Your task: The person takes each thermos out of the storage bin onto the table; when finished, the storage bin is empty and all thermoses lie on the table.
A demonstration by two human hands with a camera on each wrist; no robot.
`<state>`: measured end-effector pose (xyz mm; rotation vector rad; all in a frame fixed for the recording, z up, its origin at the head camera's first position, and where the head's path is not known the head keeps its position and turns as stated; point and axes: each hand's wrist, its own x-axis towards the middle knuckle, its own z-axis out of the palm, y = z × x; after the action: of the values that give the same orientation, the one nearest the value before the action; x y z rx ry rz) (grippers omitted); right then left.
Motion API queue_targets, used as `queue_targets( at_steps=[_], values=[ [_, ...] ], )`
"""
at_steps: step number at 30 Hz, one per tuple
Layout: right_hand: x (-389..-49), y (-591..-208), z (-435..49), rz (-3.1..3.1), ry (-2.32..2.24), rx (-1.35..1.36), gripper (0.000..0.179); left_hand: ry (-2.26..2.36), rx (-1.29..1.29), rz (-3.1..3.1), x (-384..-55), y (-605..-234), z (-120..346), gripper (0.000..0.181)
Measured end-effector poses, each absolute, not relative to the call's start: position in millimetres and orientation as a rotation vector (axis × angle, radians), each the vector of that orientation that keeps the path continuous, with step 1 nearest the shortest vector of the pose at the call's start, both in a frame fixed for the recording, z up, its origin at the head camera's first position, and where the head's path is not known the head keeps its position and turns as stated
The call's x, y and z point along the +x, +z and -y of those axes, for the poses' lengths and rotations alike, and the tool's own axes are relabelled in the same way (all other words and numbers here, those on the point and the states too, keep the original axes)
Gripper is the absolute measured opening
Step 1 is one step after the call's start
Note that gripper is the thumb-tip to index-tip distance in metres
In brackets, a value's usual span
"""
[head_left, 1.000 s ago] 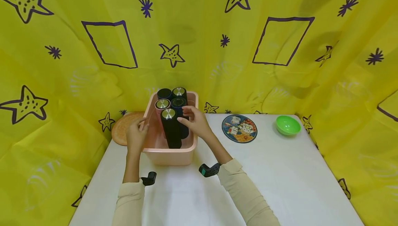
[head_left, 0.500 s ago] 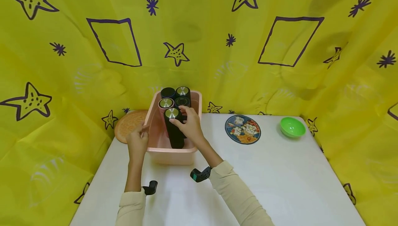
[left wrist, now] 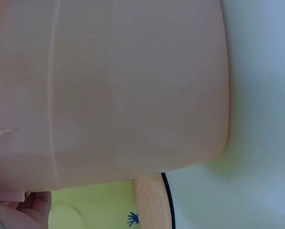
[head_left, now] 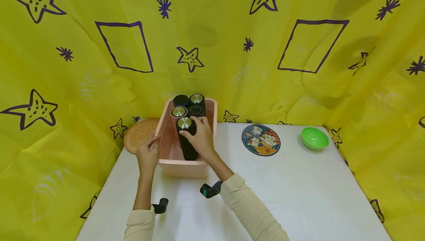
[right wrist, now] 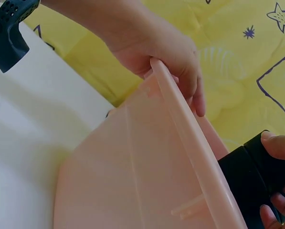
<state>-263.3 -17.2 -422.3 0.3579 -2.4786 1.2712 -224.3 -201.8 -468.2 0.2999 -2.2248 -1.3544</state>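
Observation:
A pink plastic tub (head_left: 183,171) stands on the table with several bottles upright inside. My left hand (head_left: 148,155) grips the tub's left rim; in the right wrist view the fingers of that left hand (right wrist: 156,52) hook over the edge. My right hand (head_left: 203,139) holds the black thermos flask (head_left: 188,148) with a silver-topped lid at the front of the tub, thumb and fingers around its upper part. Behind it are a pink flask (head_left: 179,112), a dark flask (head_left: 196,110), and two more dark flasks at the back. The left wrist view shows mostly the tub's outer wall (left wrist: 132,95).
A round orange-brown mat (head_left: 137,138) lies left of the tub, partly behind it. To the right are a round patterned mat (head_left: 261,140) and a green bowl (head_left: 315,138) on the white table (head_left: 282,196). A yellow printed curtain (head_left: 219,79) surrounds the table.
My right hand has moved left from beside the black flask and closed around its upper part. My left hand stays at the tub's rim. The head view has shifted slightly.

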Motion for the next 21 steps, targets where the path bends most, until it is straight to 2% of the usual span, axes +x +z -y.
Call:
queue_targets(
  at_steps=[13,21],
  values=[
    [-265.0,-426.5,14.0,2.475,1.270,0.407,0.060,-1.387,0.304,2.178,-224.5,-468.5,200.2,0.019],
    [-267.3,-427.2,12.8,2.469,1.292,0.455,0.063,-1.445,0.350,2.120,-226.2,-470.4,198.6,0.017]
  ],
)
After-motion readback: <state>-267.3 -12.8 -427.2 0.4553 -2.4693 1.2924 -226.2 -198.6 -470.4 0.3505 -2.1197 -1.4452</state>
